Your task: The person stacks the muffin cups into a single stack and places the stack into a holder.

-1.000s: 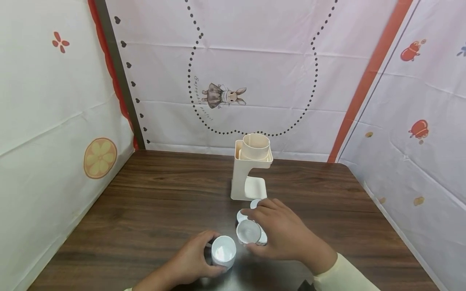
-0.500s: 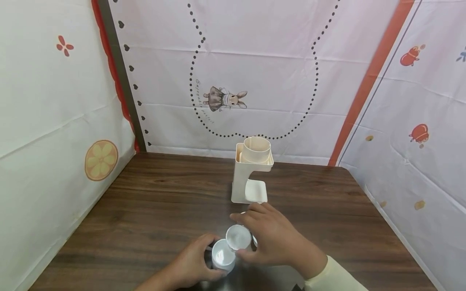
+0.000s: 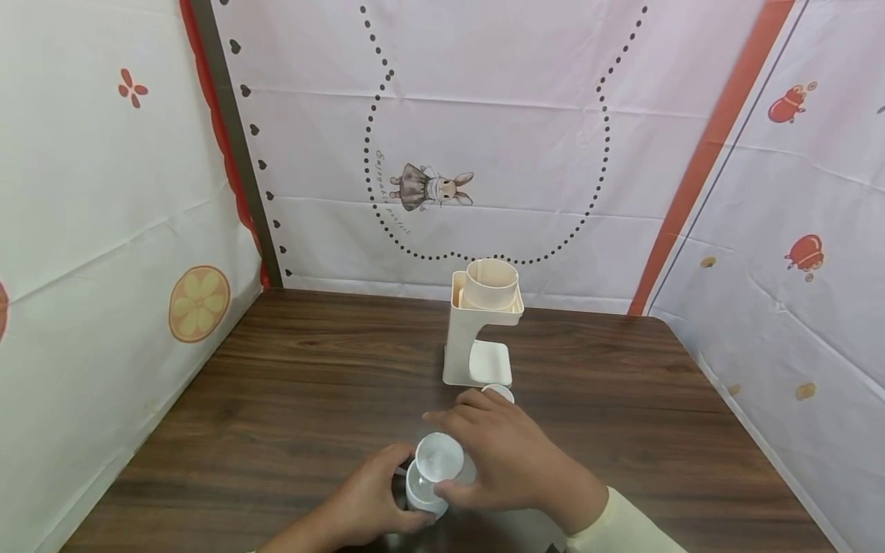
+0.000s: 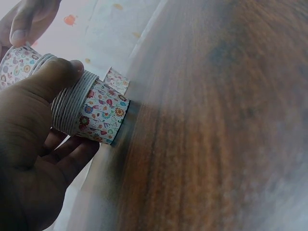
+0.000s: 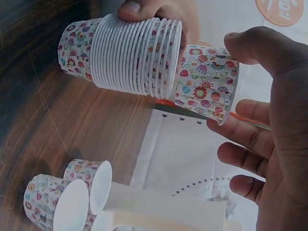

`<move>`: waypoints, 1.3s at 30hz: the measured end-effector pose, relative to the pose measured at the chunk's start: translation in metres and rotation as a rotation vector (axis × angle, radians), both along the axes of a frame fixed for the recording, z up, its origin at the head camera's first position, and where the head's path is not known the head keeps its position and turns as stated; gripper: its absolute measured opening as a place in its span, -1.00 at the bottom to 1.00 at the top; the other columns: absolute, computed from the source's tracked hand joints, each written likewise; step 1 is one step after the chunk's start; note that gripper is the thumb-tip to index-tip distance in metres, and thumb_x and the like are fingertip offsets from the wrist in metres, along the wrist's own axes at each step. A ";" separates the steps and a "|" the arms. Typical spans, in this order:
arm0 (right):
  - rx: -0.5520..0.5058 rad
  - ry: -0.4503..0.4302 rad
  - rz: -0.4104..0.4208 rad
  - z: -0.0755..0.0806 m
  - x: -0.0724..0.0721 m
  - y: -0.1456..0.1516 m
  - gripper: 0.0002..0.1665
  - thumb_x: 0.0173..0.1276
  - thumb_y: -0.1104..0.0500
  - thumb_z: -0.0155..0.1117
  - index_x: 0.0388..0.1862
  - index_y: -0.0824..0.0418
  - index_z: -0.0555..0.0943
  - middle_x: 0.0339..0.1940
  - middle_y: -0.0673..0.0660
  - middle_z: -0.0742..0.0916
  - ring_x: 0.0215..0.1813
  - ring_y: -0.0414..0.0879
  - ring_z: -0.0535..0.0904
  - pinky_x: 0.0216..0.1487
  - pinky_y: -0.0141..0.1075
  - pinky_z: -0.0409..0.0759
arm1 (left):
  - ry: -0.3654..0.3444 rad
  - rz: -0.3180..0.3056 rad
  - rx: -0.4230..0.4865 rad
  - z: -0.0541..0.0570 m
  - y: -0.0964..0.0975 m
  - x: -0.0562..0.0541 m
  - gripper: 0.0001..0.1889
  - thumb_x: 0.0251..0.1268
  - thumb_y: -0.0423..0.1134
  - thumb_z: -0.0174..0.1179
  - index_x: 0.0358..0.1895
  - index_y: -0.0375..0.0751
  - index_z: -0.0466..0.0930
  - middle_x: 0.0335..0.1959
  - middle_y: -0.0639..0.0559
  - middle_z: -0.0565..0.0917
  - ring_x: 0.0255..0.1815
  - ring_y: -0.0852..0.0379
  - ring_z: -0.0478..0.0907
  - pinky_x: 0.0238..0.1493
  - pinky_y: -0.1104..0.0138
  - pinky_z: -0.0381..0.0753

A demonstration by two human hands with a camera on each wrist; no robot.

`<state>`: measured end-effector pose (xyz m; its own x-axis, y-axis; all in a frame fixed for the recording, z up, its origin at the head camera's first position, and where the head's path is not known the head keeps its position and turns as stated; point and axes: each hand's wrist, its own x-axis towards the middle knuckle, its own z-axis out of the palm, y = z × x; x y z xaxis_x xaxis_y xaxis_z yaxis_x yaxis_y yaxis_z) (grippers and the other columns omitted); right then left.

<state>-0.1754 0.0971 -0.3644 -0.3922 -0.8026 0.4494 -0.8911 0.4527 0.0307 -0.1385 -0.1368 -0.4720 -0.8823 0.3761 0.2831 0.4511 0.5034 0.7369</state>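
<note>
A tall stack of nested flower-patterned paper cups stands on the table in the grip of my left hand, thumb and fingers around its rims. My right hand pinches a single paper cup by its rim between thumb and fingers. This cup's base is right at the mouth of the stack, tilted slightly against it in the right wrist view. From the head view, the single cup overlaps the stack's opening. Several loose paper cups stand beyond, mostly hidden behind my right hand in the head view.
A cream-coloured cup-dispenser-like stand with a round tube on top stands at the back middle of the dark wooden table. Printed white cloth walls enclose the table at the back and both sides.
My right hand has carried the single cup leftward, from over the loose cups to the mouth of the stack. My left hand has kept holding the stack in about the same place.
</note>
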 end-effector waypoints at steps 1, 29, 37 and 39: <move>0.002 -0.001 0.002 -0.001 0.000 -0.001 -0.15 0.00 -0.27 0.53 0.26 0.04 0.61 -0.02 -0.15 0.70 0.03 -0.16 0.52 0.10 -0.22 0.50 | -0.004 0.000 0.002 0.000 0.000 0.000 -0.35 -0.14 0.03 0.66 0.07 0.02 0.57 -0.12 0.32 0.58 -0.11 0.32 0.54 -0.02 0.29 0.61; 0.043 -0.066 -0.071 -0.019 0.000 0.003 -0.15 -0.05 -0.26 0.57 0.26 -0.04 0.61 -0.12 -0.21 0.64 0.01 -0.23 0.48 0.04 -0.25 0.49 | 0.017 -0.018 0.003 0.000 -0.003 -0.001 -0.38 -0.13 0.03 0.67 0.05 0.04 0.59 -0.11 0.34 0.58 -0.09 0.32 0.53 0.00 0.30 0.58; 0.022 -0.106 -0.126 -0.032 -0.005 0.023 -0.18 -0.08 -0.26 0.62 0.20 -0.03 0.63 -0.11 -0.26 0.64 -0.02 -0.25 0.47 0.08 -0.14 0.52 | 0.025 -0.005 -0.003 -0.003 -0.003 -0.002 -0.39 -0.14 0.04 0.67 0.04 0.03 0.61 -0.12 0.36 0.58 -0.08 0.32 0.53 0.02 0.30 0.57; 0.026 -0.108 -0.154 -0.036 -0.006 0.028 -0.16 -0.09 -0.27 0.62 0.20 -0.04 0.62 -0.08 -0.23 0.64 0.01 -0.23 0.49 0.12 -0.08 0.53 | 0.023 -0.002 0.000 -0.004 -0.003 -0.002 -0.39 -0.15 0.04 0.67 0.03 0.03 0.62 -0.13 0.36 0.58 -0.08 0.32 0.53 0.02 0.30 0.57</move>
